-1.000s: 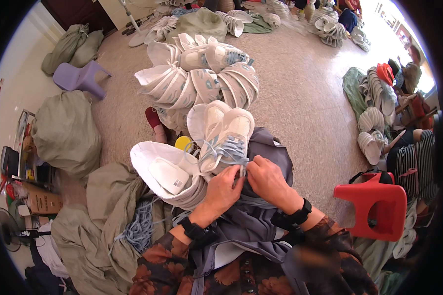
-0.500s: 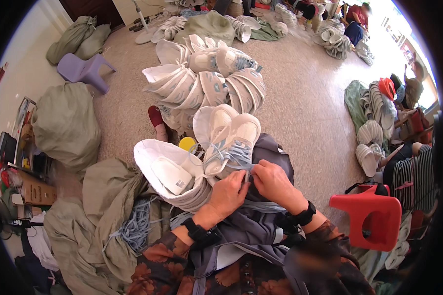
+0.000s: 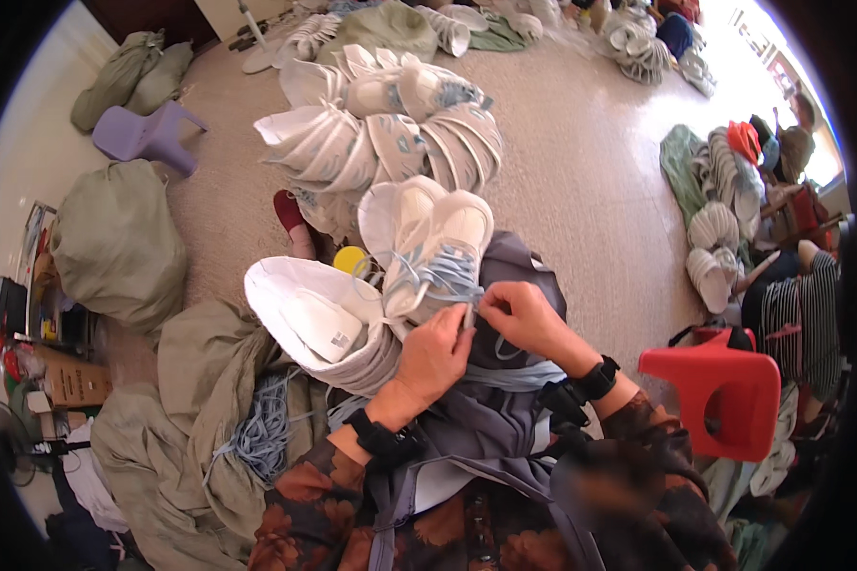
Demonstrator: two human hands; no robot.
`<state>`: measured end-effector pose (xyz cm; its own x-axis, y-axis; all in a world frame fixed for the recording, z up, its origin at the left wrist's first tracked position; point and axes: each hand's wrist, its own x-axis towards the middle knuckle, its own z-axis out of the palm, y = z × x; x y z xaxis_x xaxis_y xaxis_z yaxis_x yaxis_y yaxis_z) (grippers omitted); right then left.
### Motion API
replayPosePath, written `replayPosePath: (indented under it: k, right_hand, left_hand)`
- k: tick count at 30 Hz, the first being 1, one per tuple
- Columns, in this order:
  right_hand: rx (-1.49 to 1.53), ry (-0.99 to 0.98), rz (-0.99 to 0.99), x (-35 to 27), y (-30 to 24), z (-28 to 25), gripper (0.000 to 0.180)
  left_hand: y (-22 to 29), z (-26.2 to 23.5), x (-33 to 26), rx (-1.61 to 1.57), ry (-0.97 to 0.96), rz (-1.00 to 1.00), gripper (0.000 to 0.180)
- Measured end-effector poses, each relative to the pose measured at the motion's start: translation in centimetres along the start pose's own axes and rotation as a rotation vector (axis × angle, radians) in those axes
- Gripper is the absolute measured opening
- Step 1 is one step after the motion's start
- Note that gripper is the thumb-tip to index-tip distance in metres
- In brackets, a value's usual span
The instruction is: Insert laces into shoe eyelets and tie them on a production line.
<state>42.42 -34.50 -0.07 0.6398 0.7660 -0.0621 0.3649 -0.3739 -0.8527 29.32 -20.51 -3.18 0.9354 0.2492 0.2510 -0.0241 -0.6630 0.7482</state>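
Observation:
A pair of off-white sneakers [image 3: 459, 225] rests toe-away on my lap, with light blue shoelaces [image 3: 448, 273] crossing the nearer one and trailing in loose loops on its left. My left hand [image 3: 435, 350] is closed on the near, ankle end of that sneaker, thumb and fingers pressed together at its edge. Just to the right, my right hand [image 3: 526, 322] is pinched at the lace beside the eyelet edge; its fingertips partly cover what they grip. Against my left hand leans a stack of nested white shoe uppers [image 3: 357, 366], with a pale insole inside the top one.
Beyond my lap stands a large pile of nested shoes [image 3: 386, 143]. A bundle of blue laces [image 3: 265, 433] lies on green cloth [image 3: 157, 457] at left. A red stool [image 3: 714, 390] is at right, a purple stool [image 3: 148, 133] at far left. Other people sit along the right.
The whole view has shifted, so the scene sits higher and slightly left. My right fingertips have curled in closer at the sneaker's edge; my left hand keeps its hold.

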Motion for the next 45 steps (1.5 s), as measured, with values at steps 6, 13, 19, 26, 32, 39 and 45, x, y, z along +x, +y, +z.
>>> replayPosePath:
  k: [6, 13, 19, 26, 32, 39, 45]
  right_hand:
    - [-0.034, 0.142, -0.151, -0.2, 1.6, 0.2, 0.010]
    - [0.064, 0.155, -0.138, -0.7, 2.1, 0.9, 0.008]
    - [0.038, 0.193, -0.174, -0.6, 2.3, 1.6, 0.008]
    - [-0.119, 0.178, -0.273, -0.4, 1.3, 1.2, 0.008]
    - [-0.105, 0.212, -0.277, -0.3, 1.1, 1.1, 0.010]
    - [-0.206, 0.192, -0.262, -0.3, 0.6, 1.2, 0.008]
    - [-0.234, 0.235, -0.305, 0.1, 0.6, 2.3, 0.006]
  left_hand:
    - [0.1, -0.1, 0.6, -0.298, -0.040, -0.218, 0.025]
    - [-0.2, -0.2, 0.4, -0.348, -0.064, -0.304, 0.026]
    - [0.3, -0.2, 0.7, -0.354, -0.091, -0.298, 0.026]
    - [0.2, -0.1, 0.5, -0.317, -0.065, -0.239, 0.027]
    - [0.5, -0.3, 0.5, -0.327, -0.071, -0.249, 0.028]
    - [0.3, -0.2, 0.4, -0.320, -0.053, -0.230, 0.027]
    - [-0.4, 0.5, 0.1, -0.463, 0.023, -0.251, 0.023]
